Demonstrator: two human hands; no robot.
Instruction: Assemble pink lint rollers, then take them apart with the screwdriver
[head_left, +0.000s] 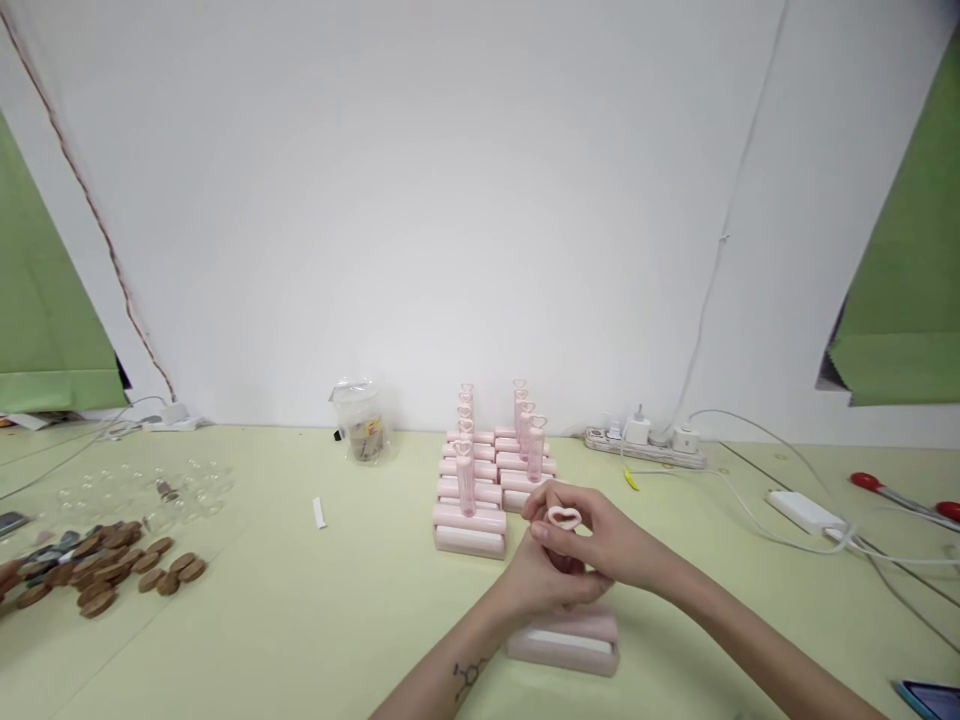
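My left hand (pixel 551 585) and my right hand (pixel 592 530) meet in front of me, both closed around one small pink piece with a heart-shaped loop (pixel 564 517) at its top. Fingers hide most of its lower part. Just below my hands lies a pink block with a white strip (pixel 562 645) on the table. Beyond them, two rows of similar pink blocks (pixel 471 540) run toward the wall. Clear pink tubes (pixel 466 485) topped with heart-shaped loops stand upright on several of these blocks.
Wooden discs (pixel 112 565) and clear glass-like pieces (pixel 142 490) lie at left, with part of another hand (pixel 9 578) at the edge. A plastic bag-lined cup (pixel 366 425) stands near the wall. A power strip (pixel 645 450), cables and a white adapter (pixel 806 512) occupy the right.
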